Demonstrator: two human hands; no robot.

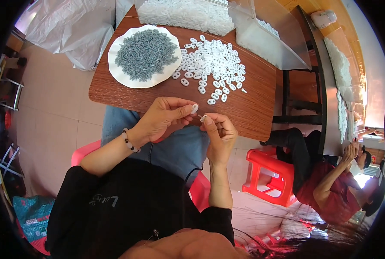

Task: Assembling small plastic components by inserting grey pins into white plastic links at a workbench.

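Observation:
Between the thumb and fingers of my left hand [164,116] is a small white oval plastic piece [194,108]. My right hand [220,131] pinches a small part close by, mostly covered by the fingertips; its kind is hard to make out. Both hands meet just off the near edge of the brown table [127,93], above my lap. Past them lies a loose heap of white oval two-holed pieces [216,60]. Left of that heap, a white scalloped plate [114,71] bears a mound of small grey screws or pins [145,54].
Clear plastic bins [186,17] of white pieces stand along the table's far side. At right, a person in a red shirt [335,190] works at another table, near a red plastic stool [270,177]. A large white sack [71,30] is at far left, a teal bag [33,216] at lower left.

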